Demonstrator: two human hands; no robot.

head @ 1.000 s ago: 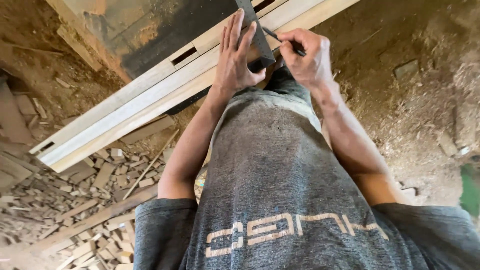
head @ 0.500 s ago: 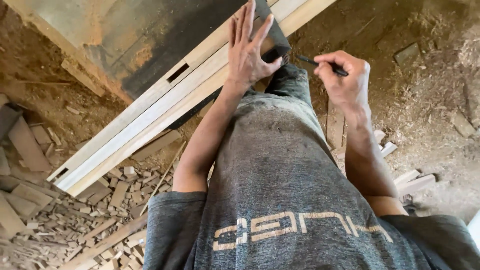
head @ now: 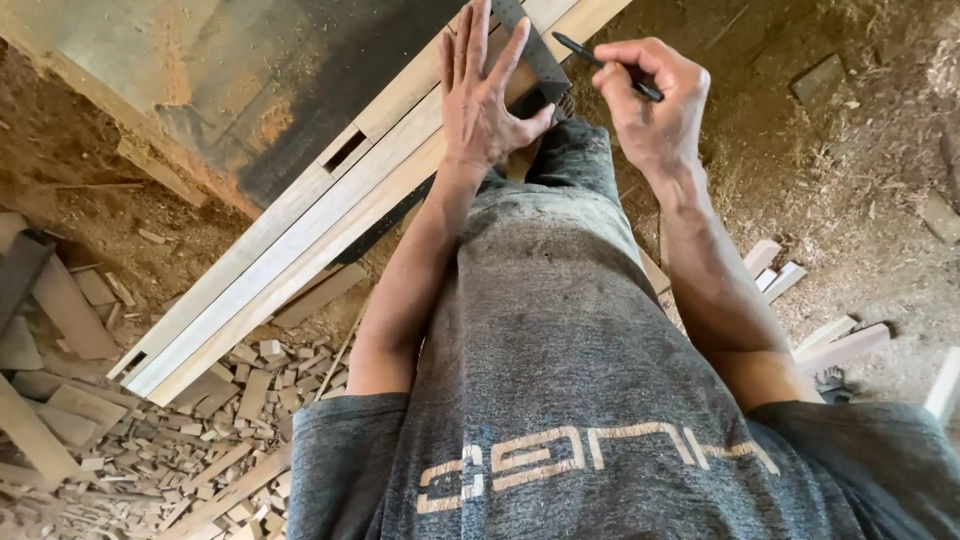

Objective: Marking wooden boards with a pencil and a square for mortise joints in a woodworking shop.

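My left hand (head: 482, 95) lies flat, fingers spread, pressing a dark metal try square (head: 535, 55) onto long pale wooden boards (head: 300, 255) that run diagonally across the view. One board has rectangular mortise slots (head: 345, 150). My right hand (head: 655, 100) grips a black pencil (head: 605, 65), its tip pointing toward the square's blade, just right of it. The boards rest on a dark, dusty machine table (head: 250, 80). My grey shirt fills the lower middle of the view.
Many small wood offcuts (head: 200, 420) litter the ground at lower left, with larger planks (head: 60, 300) at far left. A few short pale sticks (head: 830, 340) lie at right. Sawdust-covered dirt floor (head: 860, 180) spreads to the right.
My right hand has moved the pencil back up and left toward the square after pulling away. My left hand stays pressed on the square. The view shifted slightly.
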